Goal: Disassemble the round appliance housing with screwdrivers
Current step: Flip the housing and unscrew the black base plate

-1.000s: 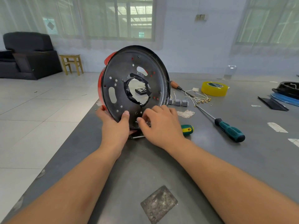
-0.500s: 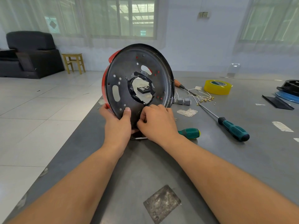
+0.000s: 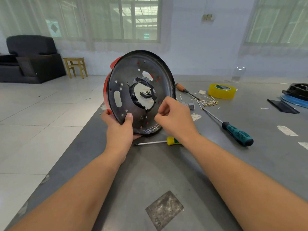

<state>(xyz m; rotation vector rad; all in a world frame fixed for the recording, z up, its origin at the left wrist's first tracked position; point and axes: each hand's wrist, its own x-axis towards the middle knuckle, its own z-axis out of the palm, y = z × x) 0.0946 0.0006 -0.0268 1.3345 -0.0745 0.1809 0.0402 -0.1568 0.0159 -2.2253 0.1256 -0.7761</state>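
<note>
The round appliance housing [image 3: 141, 90], a black disc with a red outer shell and a jagged hole in its middle, stands on edge near the bench's [image 3: 166, 172] left edge, its lower rim resting on the surface. The left hand [image 3: 119, 130] grips it at the lower left, thumb pressed on the black face and fingers wrapped behind the red rim. The right hand [image 3: 173, 117] is raised just in front of the disc's lower right, fingers curled with thumb and forefinger pinched together; whether anything small sits between them cannot be made out.

A yellow-and-green screwdriver [image 3: 156, 142] lies on the bench just below the housing, partly hidden by the right wrist. To the right lies a long teal-handled screwdriver [image 3: 233, 130]. Further back, an orange-handled screwdriver [image 3: 183, 88] lies beside a tangle of white wires with brass terminals [image 3: 206, 101] and small grey connectors [image 3: 191, 105]. A roll of yellow tape [image 3: 221, 90] sits behind those. Black and blue parts [image 3: 295, 95] lie at the bench's right edge.
</note>
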